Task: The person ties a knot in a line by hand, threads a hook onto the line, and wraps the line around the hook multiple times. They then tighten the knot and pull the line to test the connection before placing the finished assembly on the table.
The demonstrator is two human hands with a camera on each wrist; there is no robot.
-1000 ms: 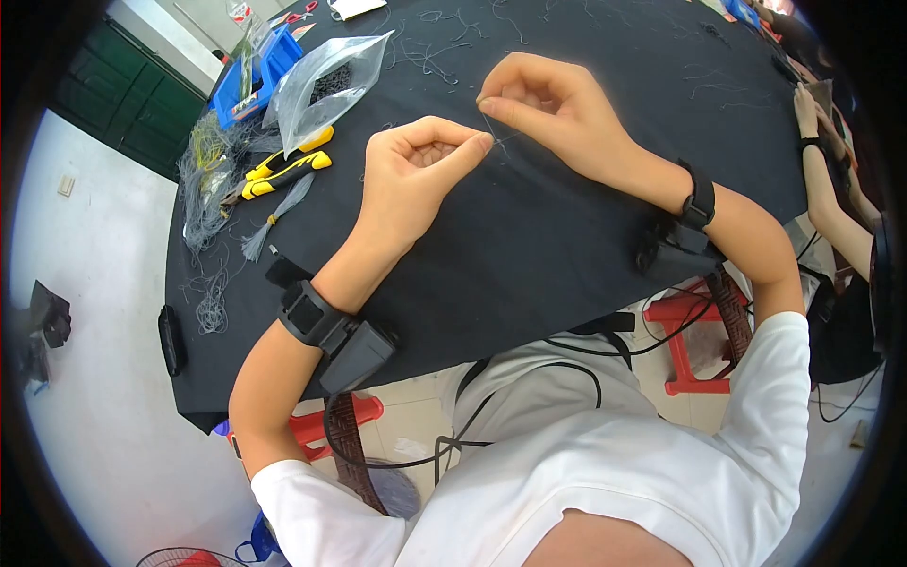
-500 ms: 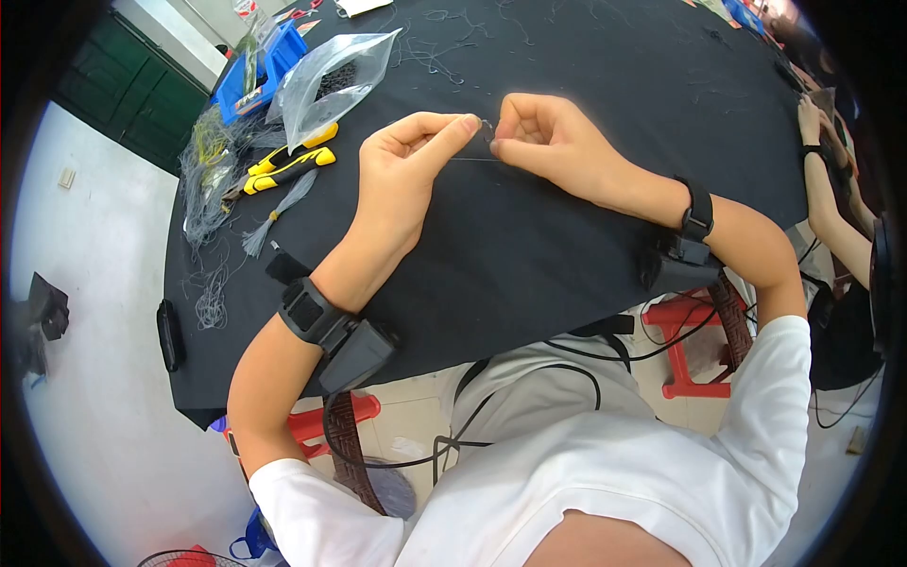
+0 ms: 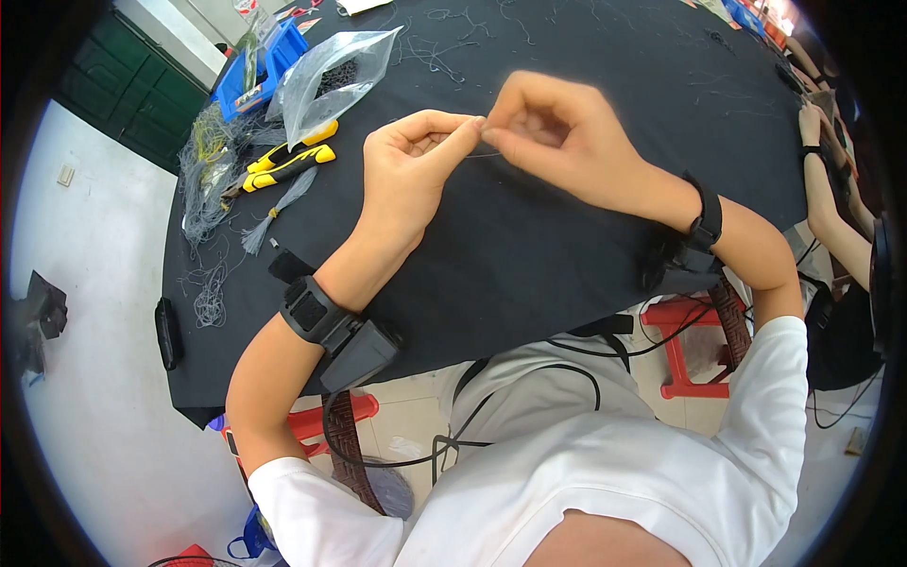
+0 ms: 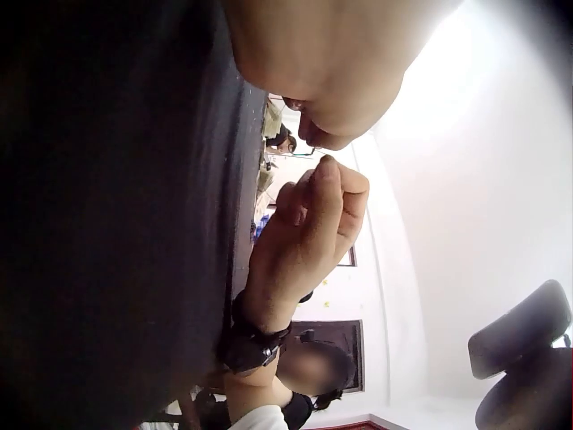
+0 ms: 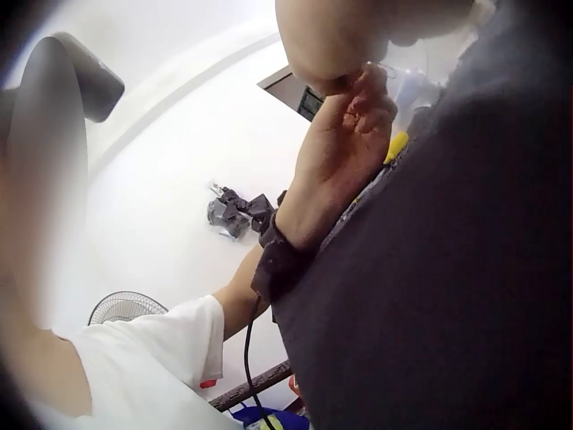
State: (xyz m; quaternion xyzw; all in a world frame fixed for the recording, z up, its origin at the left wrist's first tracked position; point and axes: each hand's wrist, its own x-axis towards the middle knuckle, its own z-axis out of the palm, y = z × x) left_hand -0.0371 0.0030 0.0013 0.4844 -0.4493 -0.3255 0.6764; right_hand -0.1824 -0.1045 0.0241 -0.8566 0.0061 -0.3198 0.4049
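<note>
My left hand is raised over the black-covered table and pinches a small dark hook between thumb and index finger; most of it is hidden by the fingertips. Its thin curve, the hook, shows between the hands in the left wrist view. My right hand, slightly blurred, has its thumb and index finger right at the left fingertips. A fine pale line runs just below the fingertips to the right hand, which grips it. The right wrist view shows the left hand beyond the near right hand.
Left on the table lie yellow-and-black pliers, a tied grey line bundle, tangled line, a plastic bag of small dark pieces and a blue bin. Loose line ends lie at the back. Another person's arms are at the right.
The right hand dropped towards the left fingertips, drew slightly apart with the line stretched below, then closed in on them again. The left hand stays nearly in place.
</note>
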